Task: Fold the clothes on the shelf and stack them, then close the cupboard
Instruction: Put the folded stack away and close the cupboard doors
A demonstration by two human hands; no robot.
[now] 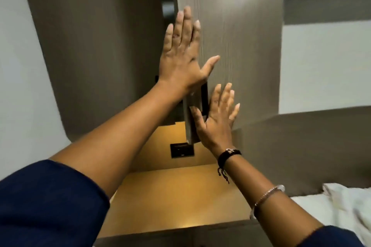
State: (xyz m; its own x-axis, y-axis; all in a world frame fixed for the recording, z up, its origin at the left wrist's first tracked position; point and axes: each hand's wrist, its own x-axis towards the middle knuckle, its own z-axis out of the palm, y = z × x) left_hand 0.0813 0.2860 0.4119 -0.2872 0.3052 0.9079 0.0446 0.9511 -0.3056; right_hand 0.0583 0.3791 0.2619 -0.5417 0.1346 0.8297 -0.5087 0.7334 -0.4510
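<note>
Pressing on door: we see both hands flat on the cupboard door [236,36], fingers straight, holding nothing.
L hand [180,52]: spread, high up by the door's left edge, thumb out to the right.
R hand [218,114]: spread, lower down, just right of the black handle [204,96], thumb beside it.
Cupboard door: grey wood-grain, upright above far edge of the worktop [170,196]. Its thick left edge shows, w/ a dark gap between it & the grey panel [96,46] at left.
Worktop: yellow-lit, under both forearms. Black socket plate [182,150] on the back wall at its far edge.
R wrist: black thread band [228,155] & bead bracelet [267,194].
Arms: navy sleeves [46,202].
Bed: white bedding [341,206] past worktop's right edge.
</note>
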